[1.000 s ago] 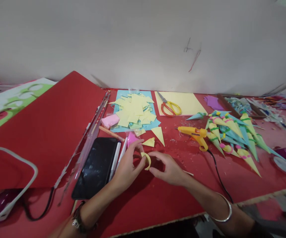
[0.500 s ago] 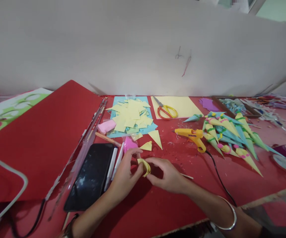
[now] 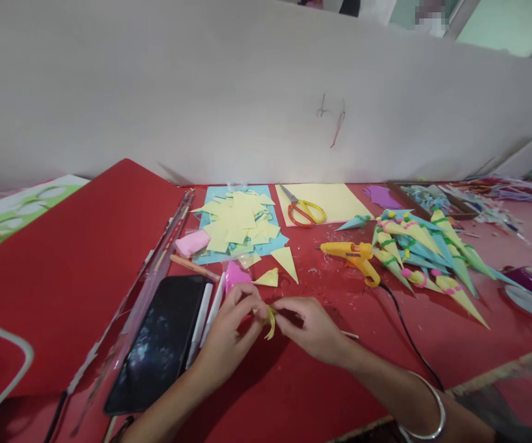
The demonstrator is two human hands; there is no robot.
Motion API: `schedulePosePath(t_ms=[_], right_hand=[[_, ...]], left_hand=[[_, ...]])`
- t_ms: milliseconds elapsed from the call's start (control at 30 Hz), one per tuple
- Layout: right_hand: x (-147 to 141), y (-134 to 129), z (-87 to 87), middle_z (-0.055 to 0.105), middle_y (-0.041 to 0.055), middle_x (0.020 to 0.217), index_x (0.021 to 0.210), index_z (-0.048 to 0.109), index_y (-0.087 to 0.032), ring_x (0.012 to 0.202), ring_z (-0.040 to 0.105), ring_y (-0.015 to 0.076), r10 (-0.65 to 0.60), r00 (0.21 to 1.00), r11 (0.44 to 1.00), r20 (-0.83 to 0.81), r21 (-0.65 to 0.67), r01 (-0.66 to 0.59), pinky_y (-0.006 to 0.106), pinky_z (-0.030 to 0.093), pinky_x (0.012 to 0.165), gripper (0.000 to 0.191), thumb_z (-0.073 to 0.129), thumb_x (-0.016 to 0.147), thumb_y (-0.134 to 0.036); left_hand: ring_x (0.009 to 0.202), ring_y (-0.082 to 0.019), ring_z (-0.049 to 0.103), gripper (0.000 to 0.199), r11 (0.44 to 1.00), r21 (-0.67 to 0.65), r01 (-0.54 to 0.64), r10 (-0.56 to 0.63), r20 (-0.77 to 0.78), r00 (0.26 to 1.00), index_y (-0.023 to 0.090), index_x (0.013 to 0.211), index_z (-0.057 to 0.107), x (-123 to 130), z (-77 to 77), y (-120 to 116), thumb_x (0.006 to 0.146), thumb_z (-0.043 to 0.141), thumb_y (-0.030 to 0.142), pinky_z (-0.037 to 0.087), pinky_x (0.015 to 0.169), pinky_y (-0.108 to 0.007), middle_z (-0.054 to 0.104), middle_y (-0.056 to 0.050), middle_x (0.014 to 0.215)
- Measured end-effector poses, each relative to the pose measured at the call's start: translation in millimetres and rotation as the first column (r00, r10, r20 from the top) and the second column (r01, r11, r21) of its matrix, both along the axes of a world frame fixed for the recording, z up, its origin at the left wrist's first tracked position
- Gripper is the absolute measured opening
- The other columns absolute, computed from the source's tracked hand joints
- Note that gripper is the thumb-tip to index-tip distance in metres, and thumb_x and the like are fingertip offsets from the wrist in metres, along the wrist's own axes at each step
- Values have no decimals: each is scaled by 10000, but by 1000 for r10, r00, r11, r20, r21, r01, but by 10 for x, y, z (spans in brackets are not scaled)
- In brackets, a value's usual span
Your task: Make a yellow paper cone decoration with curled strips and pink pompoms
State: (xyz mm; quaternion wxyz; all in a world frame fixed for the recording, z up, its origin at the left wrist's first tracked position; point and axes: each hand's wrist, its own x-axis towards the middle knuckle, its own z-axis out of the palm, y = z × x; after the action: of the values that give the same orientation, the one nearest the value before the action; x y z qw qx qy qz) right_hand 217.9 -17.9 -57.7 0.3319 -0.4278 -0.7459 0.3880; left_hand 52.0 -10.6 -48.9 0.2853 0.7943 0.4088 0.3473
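Observation:
Between my two hands, above the red tabletop, is a small curled piece of yellow paper (image 3: 271, 324). My left hand (image 3: 238, 320) pinches it from the left, and the fingertips of my right hand (image 3: 310, 326) close on its right side. Fingers cover much of the paper. Just beyond lie a folded yellow paper piece (image 3: 266, 278) and a flat yellow paper triangle (image 3: 286, 263). A bright pink packet (image 3: 236, 277) sits right behind my left hand. A thin white stick (image 3: 350, 335) shows beside my right wrist.
Cut yellow papers (image 3: 238, 218) are heaped on blue sheets. Scissors (image 3: 300, 209) rest on a cream sheet (image 3: 346, 206). A yellow glue gun (image 3: 356, 255) trails a black cord, near piled paper cones (image 3: 423, 246). A black phone (image 3: 159, 344) and white pens (image 3: 200, 317) lie left.
The yellow paper has turned in my fingers and now shows narrower, more edge-on. My left fingers have closed further over it. The whole view has shifted slightly.

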Motion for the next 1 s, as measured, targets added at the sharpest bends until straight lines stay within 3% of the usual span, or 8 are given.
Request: schedulePosePath(t_ms=[300, 500, 700, 1000], right_hand=[[55, 14, -70, 471, -41, 539, 598, 481, -182, 472, 423, 75, -275, 960, 947, 60, 192, 259, 174, 328, 463, 141, 498, 738, -176], [57, 8, -88, 454, -39, 538, 602, 455, -192, 476, 422, 80, -260, 963, 940, 71, 247, 236, 183, 335, 467, 153, 474, 753, -178], [61, 21, -88, 457, -36, 556, 638, 475, -192, 483, 426, 83, -253, 965, 944, 66, 232, 232, 189, 332, 472, 123, 466, 755, -156], [169, 162, 8, 539, 19, 692, 695, 525, -184, 683, 498, 154, -330, 937, 906, 114, 317, 280, 276, 372, 649, 88, 500, 769, -144]], left_hand=[[941, -211, 466, 56, 983, 167, -74, 105, -183, 977, 210, 736, 580, -32, 8, -39, 715, 529, 205, 419, 790, -339, 476, -45, 987], [921, -217, 490, 58, 979, 199, -42, 88, -230, 969, 224, 758, 593, -48, -26, -31, 727, 555, 254, 435, 768, -352, 514, -48, 976], [874, -201, 518, 95, 972, 226, -56, 103, -204, 973, 227, 745, 615, -43, -76, 1, 757, 528, 191, 450, 737, -341, 546, -47, 923], [835, -201, 538, 140, 934, 300, -192, 259, -202, 944, 247, 781, 638, -130, -126, 69, 752, 520, 178, 449, 680, -332, 564, -45, 918]])
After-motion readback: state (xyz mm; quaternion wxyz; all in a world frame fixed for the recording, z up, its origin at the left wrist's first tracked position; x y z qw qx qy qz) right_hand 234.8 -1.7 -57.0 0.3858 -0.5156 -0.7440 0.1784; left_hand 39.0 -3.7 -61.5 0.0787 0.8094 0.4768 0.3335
